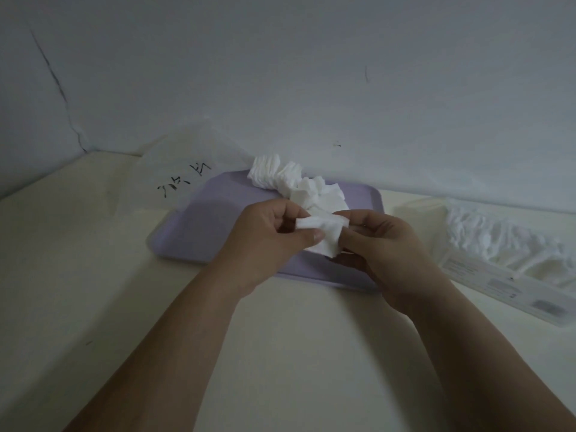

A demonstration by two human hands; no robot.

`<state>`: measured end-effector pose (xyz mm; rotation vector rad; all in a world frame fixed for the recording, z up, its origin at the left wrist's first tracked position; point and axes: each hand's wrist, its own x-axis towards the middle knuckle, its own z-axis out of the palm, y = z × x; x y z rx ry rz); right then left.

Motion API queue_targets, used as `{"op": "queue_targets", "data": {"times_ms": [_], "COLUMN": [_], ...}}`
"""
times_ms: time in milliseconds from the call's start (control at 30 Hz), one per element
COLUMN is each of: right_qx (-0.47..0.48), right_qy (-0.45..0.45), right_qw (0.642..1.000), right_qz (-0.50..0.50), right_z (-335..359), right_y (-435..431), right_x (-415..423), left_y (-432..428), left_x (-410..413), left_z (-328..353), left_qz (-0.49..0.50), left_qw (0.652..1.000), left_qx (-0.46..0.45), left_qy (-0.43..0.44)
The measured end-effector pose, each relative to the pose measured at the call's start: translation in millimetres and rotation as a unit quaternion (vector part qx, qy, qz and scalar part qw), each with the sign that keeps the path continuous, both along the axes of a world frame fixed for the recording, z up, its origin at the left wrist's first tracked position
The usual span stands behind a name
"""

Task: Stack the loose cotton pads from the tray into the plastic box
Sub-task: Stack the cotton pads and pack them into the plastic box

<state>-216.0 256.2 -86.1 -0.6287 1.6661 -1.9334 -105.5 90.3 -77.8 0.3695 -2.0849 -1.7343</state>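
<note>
A lilac tray [199,213] lies on the pale table against the wall. A heap of white square cotton pads [296,180] runs along its far side. Above the tray's middle, my left hand [268,235] and my right hand [383,244] both pinch a small bunch of cotton pads [324,233] held between them. At the right, a clear plastic box [486,269] lies on the table with a row of white pads [505,241] inside it.
A translucent plastic bag [187,163] with black handwriting leans against the wall behind the tray's left end. The table's left edge meets a cracked wall corner. Bare tabletop lies in front of the tray, under my forearms.
</note>
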Motion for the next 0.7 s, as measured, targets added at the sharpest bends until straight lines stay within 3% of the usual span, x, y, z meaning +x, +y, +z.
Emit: {"op": "queue_targets", "data": {"times_ms": [267, 400, 533, 700], "right_qx": [-0.023, 0.048, 0.178, 0.176], "right_qy": [-0.013, 0.137, 0.297, 0.259], "right_qw": [0.995, 0.988, 0.938, 0.949], "right_qz": [0.096, 0.058, -0.004, -0.027], "right_z": [7.8, 3.2, -0.9, -3.8], "right_y": [2.4, 3.4, 3.9, -5.4], "right_x": [3.1, 3.6, 1.0, 10.4], "left_y": [-2.2, -3.7, -2.2, -0.9], "left_x": [-5.4, -3.5, -3.6, -4.5], "left_z": [-6.1, -6.1, -12.4, -13.1], "left_qz": [0.052, 0.026, -0.013, -0.02], "left_qw": [0.998, 0.995, 0.977, 0.977], "left_qx": [-0.029, -0.089, -0.208, -0.209], "left_qy": [0.005, -0.03, -0.045, -0.049]}}
